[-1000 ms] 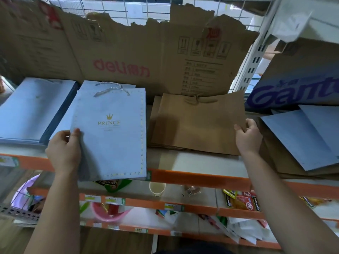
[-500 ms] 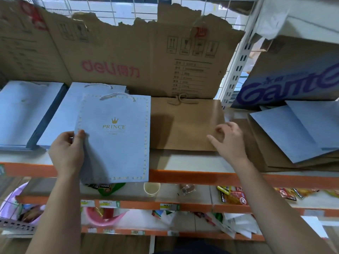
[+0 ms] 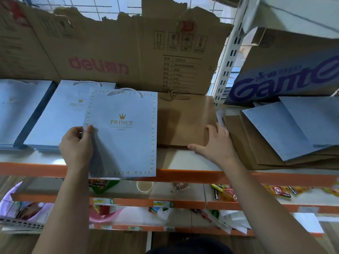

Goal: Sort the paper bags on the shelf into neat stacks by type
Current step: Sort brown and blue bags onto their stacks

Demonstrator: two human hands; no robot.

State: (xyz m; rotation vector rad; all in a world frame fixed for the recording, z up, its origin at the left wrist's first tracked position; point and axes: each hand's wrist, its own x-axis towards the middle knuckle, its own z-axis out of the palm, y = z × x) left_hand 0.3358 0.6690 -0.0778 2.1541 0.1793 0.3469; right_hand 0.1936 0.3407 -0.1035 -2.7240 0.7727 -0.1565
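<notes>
The shelf [image 3: 185,159] in front of me, white on top with an orange front edge, carries all the paper bags. Behind them stands a torn cardboard sheet [image 3: 113,44] printed "deli" in red, with handling symbols and a table of small print I cannot read. On the right a box [image 3: 286,57] shows purple letters "Gante", cut off by the frame edge.

The right-hand heap [image 3: 260,143] is a loose mix of brown bags with two pale blue ones lying askew on top. On the far left lies a pale blue stack [image 3: 18,110] whose print is too faint to make out. Beside it the stack of blue bags [image 3: 60,121] shows a gold crown and "PRINC", the rest covered. In the middle the brown bag stack [image 3: 183,121] lies flat, its twisted handles toward the cardboard.

The blue bag [image 3: 124,143] I hold reads "PRINCE" under a gold crown; the fine line below it is blurred. It overlaps both neighbouring stacks and juts past the shelf edge.

My hands are apart. My left hand [image 3: 77,145] pinches that bag's left edge, thumb on top and fingers underneath. My right hand [image 3: 216,143] lies spread and flat on the brown stack's front right corner, thumb along its front edge.

On the shelf below stands a paper cup [image 3: 145,186].
</notes>
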